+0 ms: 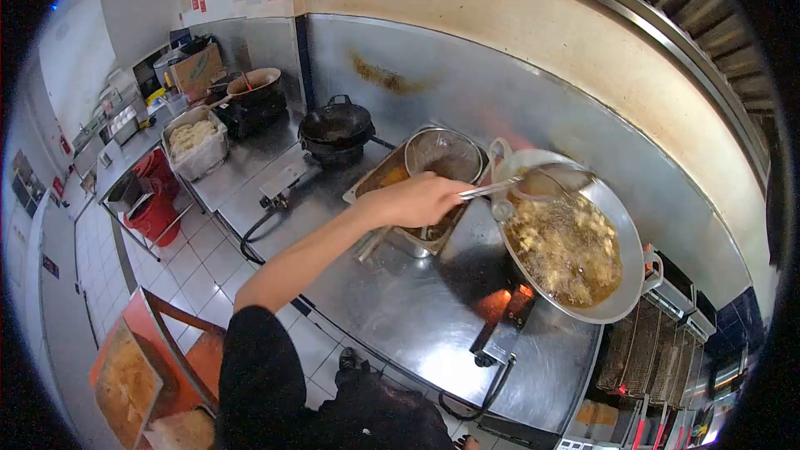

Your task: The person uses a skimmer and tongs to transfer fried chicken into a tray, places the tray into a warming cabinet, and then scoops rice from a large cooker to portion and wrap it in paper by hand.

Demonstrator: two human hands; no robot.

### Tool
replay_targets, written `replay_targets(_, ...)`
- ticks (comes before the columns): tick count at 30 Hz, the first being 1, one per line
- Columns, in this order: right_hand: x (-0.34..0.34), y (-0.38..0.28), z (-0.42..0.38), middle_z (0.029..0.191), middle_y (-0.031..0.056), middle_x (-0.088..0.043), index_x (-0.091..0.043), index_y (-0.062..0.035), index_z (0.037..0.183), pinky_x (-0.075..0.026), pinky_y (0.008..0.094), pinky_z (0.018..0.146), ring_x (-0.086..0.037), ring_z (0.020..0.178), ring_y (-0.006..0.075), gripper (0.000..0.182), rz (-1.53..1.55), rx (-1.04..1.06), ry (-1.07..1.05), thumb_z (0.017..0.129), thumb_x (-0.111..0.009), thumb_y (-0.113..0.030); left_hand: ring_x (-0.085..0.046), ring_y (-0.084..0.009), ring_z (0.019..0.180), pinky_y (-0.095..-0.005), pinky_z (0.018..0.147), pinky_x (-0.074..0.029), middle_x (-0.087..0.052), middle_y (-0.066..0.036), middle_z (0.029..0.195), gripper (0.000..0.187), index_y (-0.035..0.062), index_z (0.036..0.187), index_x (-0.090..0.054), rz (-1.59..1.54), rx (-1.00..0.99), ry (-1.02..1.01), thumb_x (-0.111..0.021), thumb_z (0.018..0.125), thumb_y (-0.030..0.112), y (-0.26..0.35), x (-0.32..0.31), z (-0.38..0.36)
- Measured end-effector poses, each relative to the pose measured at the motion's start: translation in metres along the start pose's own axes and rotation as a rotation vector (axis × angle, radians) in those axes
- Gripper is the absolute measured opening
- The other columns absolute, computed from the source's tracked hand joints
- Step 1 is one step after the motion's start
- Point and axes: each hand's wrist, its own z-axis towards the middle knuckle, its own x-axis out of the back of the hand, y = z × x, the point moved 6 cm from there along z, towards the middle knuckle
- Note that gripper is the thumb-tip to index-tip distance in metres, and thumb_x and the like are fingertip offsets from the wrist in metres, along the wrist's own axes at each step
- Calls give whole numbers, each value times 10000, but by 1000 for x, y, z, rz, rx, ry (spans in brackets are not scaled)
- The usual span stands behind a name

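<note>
Black cloth covers the upper part of the left arm; at the bottom edge of the view only a sliver of what may be the right hand shows, and whether it is open I cannot tell. The left hand is closed around the metal handle of a skimmer, whose bowl is over the far side of a large wok of bubbling oil and frying pieces. The wok stands near the right end of the steel tabletop, flames beside it. Left of it, a round strainer rests on a metal tray. Beyond, near the back edge, sits a black pan.
</note>
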Motion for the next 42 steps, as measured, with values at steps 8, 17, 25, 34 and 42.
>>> replay_targets(8,-100,4,-54,857,100,-605,-543,-59,1120,-525,377,522,-627,673,247,446,-210,-140,27,862,-628,-412,-540,-128,530,-317,498,-434,-495,-60,589,370,164,1355,-476,-345,571,185,-414,992,199,-223,-3,-134)
replay_targets(17,-186,43,-72,746,139,-659,-626,5,963,-506,352,449,-596,531,199,308,-327,-76,42,910,-456,-245,-370,-90,412,-233,363,-277,-502,-43,630,418,109,1335,-415,-1216,974,194,-456,988,339,-318,-107,-173)
replay_targets(25,-178,85,-124,818,146,-682,-637,28,910,-563,378,543,-675,644,252,320,-411,-221,413,822,-507,-250,-381,-124,379,-279,330,-286,-450,-45,542,420,179,1384,-419,-559,812,224,-398,1004,355,-382,-126,-94)
replay_targets(34,-190,100,-181,889,176,-675,-623,53,948,-561,390,543,-677,694,285,292,-67,-485,367,807,-537,-187,-446,-149,401,-287,358,-371,-532,-87,585,422,106,1413,-366,-491,922,115,-380,1016,248,-360,-107,-33)
replay_targets(42,-123,109,-84,718,150,-664,-626,33,869,-560,385,551,-669,615,249,267,-207,-270,481,791,-520,-199,-494,-167,464,-283,416,-407,-612,-160,703,488,21,1182,-543,-736,712,542,-416,977,446,-395,-62,11)
